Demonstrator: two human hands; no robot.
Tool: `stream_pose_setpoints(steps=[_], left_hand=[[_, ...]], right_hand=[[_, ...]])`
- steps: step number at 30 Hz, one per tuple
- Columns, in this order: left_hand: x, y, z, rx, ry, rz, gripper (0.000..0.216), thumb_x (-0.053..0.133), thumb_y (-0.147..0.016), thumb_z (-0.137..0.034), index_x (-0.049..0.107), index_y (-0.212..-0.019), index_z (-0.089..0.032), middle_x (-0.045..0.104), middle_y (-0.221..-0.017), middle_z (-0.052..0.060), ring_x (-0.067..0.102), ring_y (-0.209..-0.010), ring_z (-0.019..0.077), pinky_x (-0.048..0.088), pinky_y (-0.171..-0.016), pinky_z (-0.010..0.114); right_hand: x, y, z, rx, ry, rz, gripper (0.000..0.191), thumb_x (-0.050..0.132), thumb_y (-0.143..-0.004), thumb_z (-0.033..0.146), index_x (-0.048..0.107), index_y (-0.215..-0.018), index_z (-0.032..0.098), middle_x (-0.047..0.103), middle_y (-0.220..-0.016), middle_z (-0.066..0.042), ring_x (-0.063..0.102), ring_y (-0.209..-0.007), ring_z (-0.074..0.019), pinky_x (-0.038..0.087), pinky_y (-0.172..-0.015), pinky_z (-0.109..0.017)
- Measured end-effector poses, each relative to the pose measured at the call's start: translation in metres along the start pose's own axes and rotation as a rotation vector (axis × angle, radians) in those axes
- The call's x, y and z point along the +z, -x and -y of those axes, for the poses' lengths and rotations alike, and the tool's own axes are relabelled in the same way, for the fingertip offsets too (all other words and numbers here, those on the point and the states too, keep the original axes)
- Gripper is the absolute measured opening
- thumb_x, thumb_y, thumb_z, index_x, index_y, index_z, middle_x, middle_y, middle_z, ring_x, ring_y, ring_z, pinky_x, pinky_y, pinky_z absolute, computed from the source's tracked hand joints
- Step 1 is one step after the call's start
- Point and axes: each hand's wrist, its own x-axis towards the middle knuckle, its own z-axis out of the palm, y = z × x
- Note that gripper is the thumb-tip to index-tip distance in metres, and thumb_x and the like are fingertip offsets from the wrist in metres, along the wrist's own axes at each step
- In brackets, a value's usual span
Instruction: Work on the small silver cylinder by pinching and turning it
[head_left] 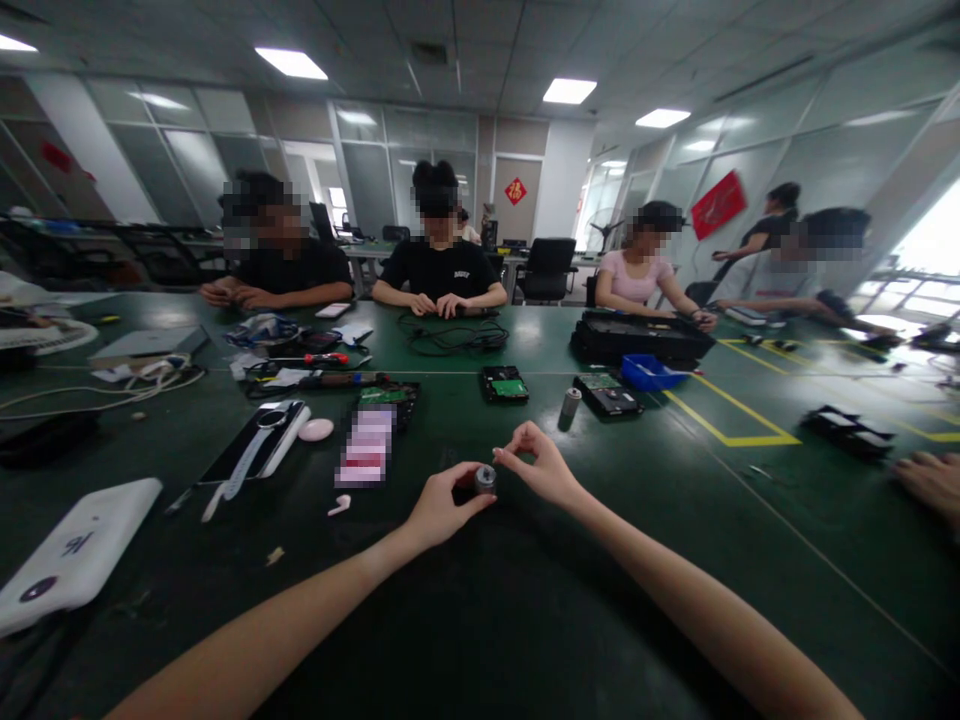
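Observation:
My left hand (442, 503) grips a small grey metal cylinder (486, 481) between thumb and fingers, standing upright over the green table. Its top end faces up and has a dark centre. Just to the right, my right hand (541, 463) is closed in a pinch close to the cylinder's top. Whatever lies between those fingertips is too small to make out. A similar metal cylinder (571, 402) stands beyond my right hand. Near it are a hard drive (609, 396) with its circuit board showing and another hard drive (505, 385).
On the left lie a phone (367, 445), an earbud (340, 505), a watch (259, 445), a white power bank (79, 550) and a red screwdriver (326, 358). A blue tray (651, 373) and a black casing (641, 340) sit farther right. Several people work around the table (675, 560).

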Motion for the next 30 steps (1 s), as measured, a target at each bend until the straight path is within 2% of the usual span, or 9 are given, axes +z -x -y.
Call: stream_pose_setpoints(steps=[3, 5, 12, 19, 22, 26, 30], left_hand=[[0.000, 0.000, 0.000, -0.001, 0.009, 0.009, 0.037, 0.071, -0.075, -0.028, 0.062, -0.110, -0.021, 0.071, -0.100, 0.004, 0.066, -0.091, 0.0214, 0.051, -0.084, 0.034], [0.000, 0.000, 0.000, 0.002, 0.027, 0.013, 0.039, 0.070, -0.075, -0.028, 0.061, -0.113, -0.021, 0.070, -0.104, 0.005, 0.065, -0.094, 0.0216, 0.052, -0.084, 0.034], [-0.001, 0.000, 0.001, 0.014, 0.054, 0.025, 0.040, 0.070, -0.076, -0.028, 0.061, -0.115, -0.022, 0.069, -0.108, 0.005, 0.064, -0.097, 0.0214, 0.050, -0.087, 0.033], [-0.001, 0.001, -0.001, 0.010, 0.022, 0.018, 0.040, 0.071, -0.076, -0.028, 0.061, -0.114, -0.022, 0.069, -0.107, 0.005, 0.064, -0.095, 0.0214, 0.050, -0.085, 0.033], [-0.001, 0.001, -0.001, 0.008, 0.001, 0.010, 0.038, 0.071, -0.075, -0.028, 0.062, -0.112, -0.021, 0.070, -0.103, 0.004, 0.065, -0.092, 0.0212, 0.051, -0.082, 0.032], [-0.001, 0.000, 0.000, 0.007, -0.002, 0.014, 0.036, 0.071, -0.076, -0.028, 0.063, -0.110, -0.021, 0.070, -0.102, 0.003, 0.065, -0.092, 0.0203, 0.050, -0.084, 0.032], [-0.002, 0.000, 0.000, 0.003, -0.006, 0.023, 0.038, 0.071, -0.076, -0.029, 0.062, -0.111, -0.021, 0.070, -0.102, 0.004, 0.065, -0.092, 0.0200, 0.050, -0.085, 0.032]], right_hand=[[0.002, 0.003, 0.003, -0.027, 0.011, 0.088, 0.031, 0.071, -0.075, 0.038, 0.046, -0.081, 0.021, 0.068, -0.084, -0.003, 0.068, -0.084, -0.0186, 0.053, -0.081, -0.036], [0.005, 0.006, 0.004, -0.024, 0.045, 0.123, 0.028, 0.071, -0.075, 0.036, 0.049, -0.078, 0.020, 0.069, -0.083, -0.004, 0.068, -0.085, -0.0198, 0.052, -0.082, -0.037], [0.010, 0.008, 0.000, 0.010, 0.060, 0.076, 0.030, 0.070, -0.075, 0.033, 0.046, -0.064, 0.019, 0.068, -0.073, -0.003, 0.070, -0.081, -0.0219, 0.054, -0.073, -0.034], [0.013, 0.011, -0.001, -0.029, 0.097, 0.092, 0.030, 0.067, -0.078, 0.031, 0.044, -0.062, 0.020, 0.069, -0.077, -0.004, 0.070, -0.083, -0.0226, 0.053, -0.076, -0.036], [0.011, 0.008, 0.005, -0.044, 0.011, 0.079, 0.030, 0.065, -0.080, 0.031, 0.043, -0.064, 0.020, 0.071, -0.083, -0.006, 0.070, -0.087, -0.0234, 0.053, -0.077, -0.037], [-0.020, -0.004, 0.004, -0.020, -0.071, 0.001, 0.034, 0.068, -0.077, 0.034, 0.039, -0.064, 0.021, 0.073, -0.084, -0.008, 0.069, -0.093, -0.0249, 0.054, -0.080, -0.039], [-0.070, -0.011, -0.022, 0.118, 0.005, 0.141, 0.040, 0.073, -0.070, 0.040, 0.040, -0.061, 0.019, 0.073, -0.087, -0.012, 0.068, -0.096, -0.0281, 0.054, -0.079, -0.040]])
